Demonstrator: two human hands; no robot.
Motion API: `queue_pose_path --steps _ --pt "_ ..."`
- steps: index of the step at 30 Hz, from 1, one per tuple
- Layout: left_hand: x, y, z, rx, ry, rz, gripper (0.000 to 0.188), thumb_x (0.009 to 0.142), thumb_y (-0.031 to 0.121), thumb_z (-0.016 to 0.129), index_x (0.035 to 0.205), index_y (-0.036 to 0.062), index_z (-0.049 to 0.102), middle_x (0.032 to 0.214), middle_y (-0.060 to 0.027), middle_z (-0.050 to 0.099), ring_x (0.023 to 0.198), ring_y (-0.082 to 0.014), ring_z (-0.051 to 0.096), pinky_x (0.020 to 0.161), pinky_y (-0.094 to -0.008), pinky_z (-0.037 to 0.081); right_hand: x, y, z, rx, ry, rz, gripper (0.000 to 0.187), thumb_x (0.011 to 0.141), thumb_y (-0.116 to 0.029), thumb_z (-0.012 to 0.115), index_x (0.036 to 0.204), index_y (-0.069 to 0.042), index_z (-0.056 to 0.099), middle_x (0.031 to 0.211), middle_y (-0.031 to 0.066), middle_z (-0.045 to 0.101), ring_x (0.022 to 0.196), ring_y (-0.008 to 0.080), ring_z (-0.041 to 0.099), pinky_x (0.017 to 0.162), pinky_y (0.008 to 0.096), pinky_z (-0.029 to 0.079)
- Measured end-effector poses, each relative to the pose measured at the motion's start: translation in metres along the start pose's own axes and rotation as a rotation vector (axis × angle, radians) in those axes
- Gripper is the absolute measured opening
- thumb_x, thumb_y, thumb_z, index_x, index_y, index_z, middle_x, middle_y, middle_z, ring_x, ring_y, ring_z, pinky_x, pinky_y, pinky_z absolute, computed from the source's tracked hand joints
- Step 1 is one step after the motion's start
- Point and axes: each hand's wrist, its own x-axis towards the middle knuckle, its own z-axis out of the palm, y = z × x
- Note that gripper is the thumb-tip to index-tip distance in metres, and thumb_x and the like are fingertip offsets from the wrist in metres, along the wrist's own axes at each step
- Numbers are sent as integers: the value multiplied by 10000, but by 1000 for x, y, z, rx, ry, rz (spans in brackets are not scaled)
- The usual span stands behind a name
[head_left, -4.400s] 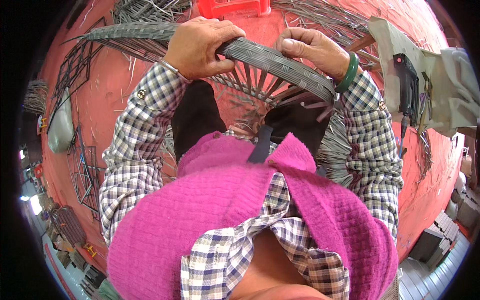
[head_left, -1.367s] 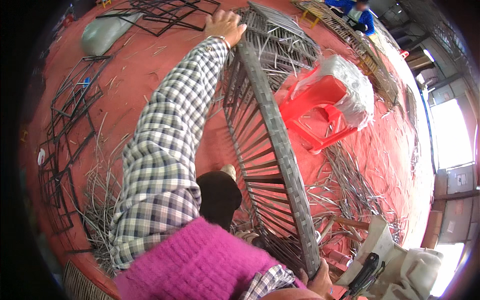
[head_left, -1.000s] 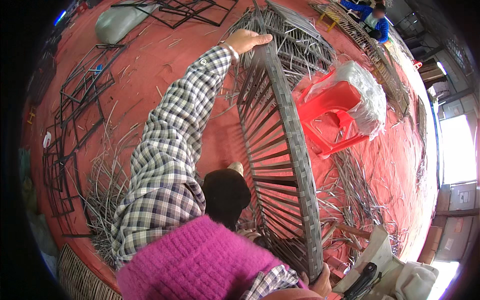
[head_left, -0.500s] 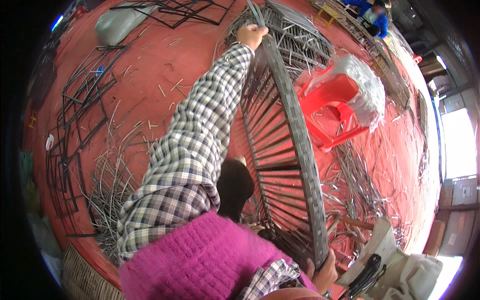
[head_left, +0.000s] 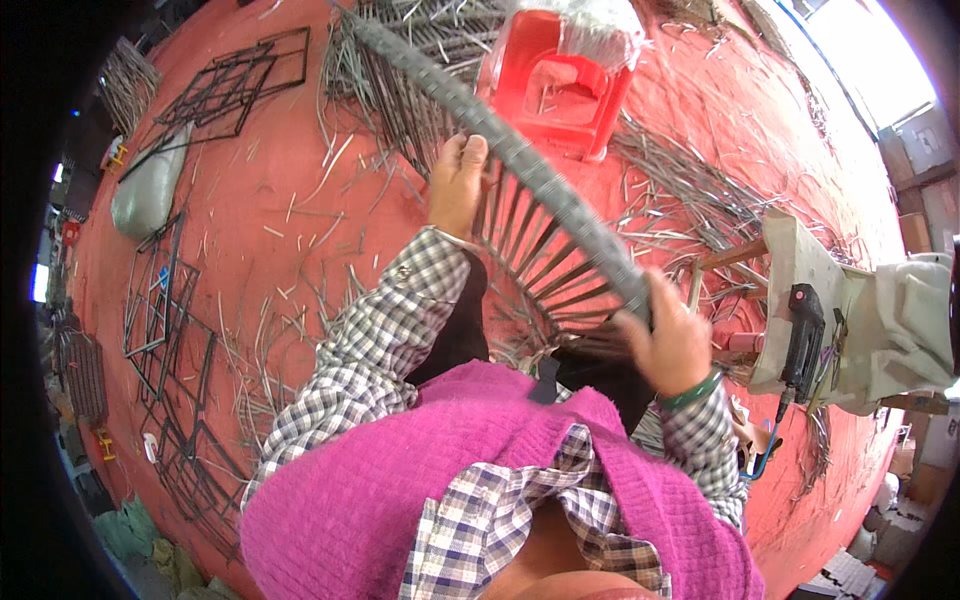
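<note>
A long frame with a tightly woven grey band [head_left: 545, 185] slants across in front of me from far left to near right. Dark slats fan out below the band, with gaps between them. My left hand [head_left: 459, 187] is closed on the slatted side, partway along; some of its fingers are hidden. At the near end my right hand [head_left: 672, 335] grips the band, its thumb on one side and its fingers on the other. The frame is held up over my lap and looks slightly blurred.
A red plastic stool [head_left: 597, 128] with a pale wrapped top stands ahead. A cloth-covered bench [head_left: 850, 340] at right carries a black tool [head_left: 803, 335] with a blue hose. Grey strips [head_left: 700, 180] litter the red floor. Black metal frames [head_left: 170, 330] and a pale sack [head_left: 150, 195] lie left.
My left hand has come back from the frame's far end to its slatted side. My right hand and the near end have risen into view. The frame now slants more to the left.
</note>
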Motion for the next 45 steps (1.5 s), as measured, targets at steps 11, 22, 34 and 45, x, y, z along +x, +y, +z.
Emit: queue_pose_path --steps 11,22,34,45 --pt "17 -15 20 -64 18 -80 554 884 314 589 1291 5 376 1026 -93 588 810 -153 605 669 -288 503 -79 14 34 662 46 89 756 707 -130 712 1333 49 327 1246 237 485 1133 360 510 949 362 400" --pt "-110 -5 13 300 -355 400 850 828 419 605 1407 -39 185 1421 -244 275 1331 -328 272 1053 -374 283 3 -22 59 478 344 -189 577 725 -151 722 1227 -6 479 1056 208 605 945 361 609 766 385 500" --pt "-56 48 -14 261 -414 348 805 796 457 662 1341 -32 327 1304 -233 444 1186 -312 475 972 -385 386 49 -65 31 457 245 -116 499 785 -280 674 1160 -3 497 924 220 623 902 401 590 754 431 473" --pt "-66 91 38 734 -690 1070 629 767 299 696 1313 115 443 1301 -79 495 1247 -275 414 1059 -414 256 -54 -54 -93 925 -41 -41 155 851 -127 551 934 3 569 610 0 516 518 72 477 481 222 369"
